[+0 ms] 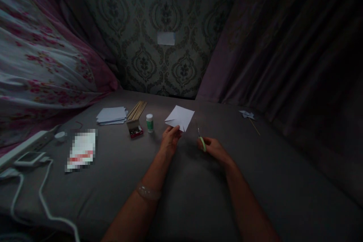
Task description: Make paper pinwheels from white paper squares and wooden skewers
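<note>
My left hand (pixel 170 138) pinches the near corner of a white folded paper square (pixel 180 117), which it holds up over the grey sheet (pixel 184 193). A little to the right, my right hand (pixel 214 148) is closed round the green handle of a small pair of scissors (pixel 200 140), blades pointing up and away. The blades are a short way from the paper and do not touch it. A clear bangle sits on my left wrist.
A small green-labelled glue bottle (pixel 149 122), an open box of pins (pixel 135 128), wooden sticks (pixel 137 109) and a stack of white paper (pixel 112 115) lie at the left. A finished paper pinwheel (pixel 247 115) lies at the right. A power strip (pixel 25 145) and cables sit far left.
</note>
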`<state>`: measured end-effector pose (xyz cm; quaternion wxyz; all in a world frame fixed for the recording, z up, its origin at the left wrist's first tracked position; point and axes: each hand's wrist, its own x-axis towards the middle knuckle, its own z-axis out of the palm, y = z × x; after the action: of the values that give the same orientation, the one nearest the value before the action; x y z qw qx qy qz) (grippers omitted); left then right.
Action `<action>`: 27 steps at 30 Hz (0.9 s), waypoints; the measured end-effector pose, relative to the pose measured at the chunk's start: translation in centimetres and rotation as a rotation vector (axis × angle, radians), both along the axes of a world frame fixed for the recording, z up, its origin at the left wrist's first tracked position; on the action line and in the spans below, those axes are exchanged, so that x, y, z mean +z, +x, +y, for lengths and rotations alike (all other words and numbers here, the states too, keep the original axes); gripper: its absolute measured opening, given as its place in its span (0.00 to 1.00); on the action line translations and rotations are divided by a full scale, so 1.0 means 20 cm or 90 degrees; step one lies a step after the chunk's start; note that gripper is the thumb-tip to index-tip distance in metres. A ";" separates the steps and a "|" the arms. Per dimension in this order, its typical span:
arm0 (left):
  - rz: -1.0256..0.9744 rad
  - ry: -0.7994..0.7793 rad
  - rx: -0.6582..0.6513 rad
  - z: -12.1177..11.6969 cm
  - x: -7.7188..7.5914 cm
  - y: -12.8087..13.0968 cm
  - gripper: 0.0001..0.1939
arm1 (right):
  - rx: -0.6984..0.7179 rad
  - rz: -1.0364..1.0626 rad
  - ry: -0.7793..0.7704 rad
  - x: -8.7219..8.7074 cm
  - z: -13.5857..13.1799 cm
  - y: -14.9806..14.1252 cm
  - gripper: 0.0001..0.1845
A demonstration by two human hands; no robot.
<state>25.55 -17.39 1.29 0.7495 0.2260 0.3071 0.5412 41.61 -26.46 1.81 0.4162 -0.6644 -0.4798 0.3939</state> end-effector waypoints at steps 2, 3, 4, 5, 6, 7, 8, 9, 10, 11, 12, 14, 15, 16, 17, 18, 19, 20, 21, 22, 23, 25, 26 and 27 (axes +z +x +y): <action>0.001 0.001 -0.014 0.00 -0.01 0.00 0.18 | -0.068 -0.047 -0.016 0.01 -0.02 0.07 0.24; 0.000 0.004 -0.021 0.00 -0.01 0.00 0.18 | -0.099 -0.080 -0.027 0.01 -0.03 0.11 0.23; -0.001 0.008 -0.028 0.00 -0.01 0.00 0.19 | -0.129 -0.124 -0.035 0.00 -0.05 0.16 0.23; -0.003 0.012 -0.035 0.00 -0.01 0.01 0.19 | -0.148 -0.173 -0.047 0.00 -0.07 0.21 0.23; -0.006 0.017 -0.042 0.00 -0.01 0.01 0.19 | -0.157 -0.220 -0.069 -0.01 -0.10 0.26 0.22; -0.008 0.019 -0.047 -0.01 -0.01 0.01 0.19 | -0.166 -0.272 -0.105 -0.02 -0.13 0.32 0.23; -0.010 0.020 -0.052 -0.01 -0.01 0.02 0.19 | -0.171 -0.325 -0.144 -0.02 -0.15 0.37 0.23; -0.012 0.022 -0.057 -0.01 -0.01 0.02 0.19 | -0.181 -0.370 -0.185 -0.03 -0.18 0.42 0.22; -0.013 0.023 -0.062 -0.01 -0.01 0.02 0.19 | -0.187 -0.418 -0.205 -0.03 -0.21 0.46 0.22; -0.014 0.024 -0.068 -0.02 -0.01 0.02 0.18 | -0.188 -0.460 -0.222 -0.04 -0.24 0.50 0.23; -0.015 0.025 -0.073 -0.02 0.00 0.03 0.18 | -0.191 -0.494 -0.232 -0.04 -0.27 0.53 0.23; -0.016 0.028 -0.082 -0.03 0.00 0.03 0.18 | -0.204 -0.524 -0.241 -0.04 -0.31 0.57 0.23; -0.018 0.029 -0.084 -0.03 0.00 0.03 0.17 | -0.216 -0.535 -0.246 -0.04 -0.34 0.59 0.23; -0.021 0.030 -0.085 -0.03 0.00 0.03 0.17 | -0.227 -0.546 -0.254 -0.05 -0.36 0.60 0.23; -0.023 0.030 -0.088 -0.03 0.00 0.03 0.17 | -0.239 -0.560 -0.264 -0.05 -0.37 0.62 0.23; -0.024 0.030 -0.091 -0.03 0.00 0.04 0.17 | -0.249 -0.573 -0.277 -0.06 -0.39 0.63 0.23; -0.024 0.029 -0.095 -0.03 -0.01 0.04 0.17 | -0.255 -0.583 -0.289 -0.07 -0.40 0.65 0.23; -0.023 0.029 -0.099 -0.04 -0.01 0.04 0.17 | -0.261 -0.591 -0.298 -0.08 -0.41 0.66 0.23; -0.021 0.030 -0.103 -0.04 -0.01 0.04 0.17 | -0.267 -0.597 -0.301 -0.09 -0.42 0.68 0.23; -0.019 0.030 -0.106 -0.04 -0.01 0.04 0.16 | -0.273 -0.602 -0.299 -0.10 -0.43 0.69 0.23; -0.016 0.030 -0.107 -0.04 -0.02 0.04 0.16 | -0.280 -0.606 -0.295 -0.10 -0.43 0.71 0.23; -0.013 0.032 -0.108 -0.03 -0.03 0.05 0.16 | -0.292 -0.614 -0.285 -0.12 -0.45 0.73 0.23; -0.011 0.034 -0.108 -0.03 -0.03 0.05 0.16 | -0.297 -0.617 -0.283 -0.12 -0.45 0.74 0.22; -0.009 0.036 -0.108 -0.03 -0.03 0.05 0.16 | -0.300 -0.621 -0.284 -0.13 -0.45 0.74 0.22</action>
<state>26.52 -18.04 0.71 0.7882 0.2687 0.2660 0.4856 56.50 -35.49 -0.74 0.0736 -0.9294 -0.3604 0.0307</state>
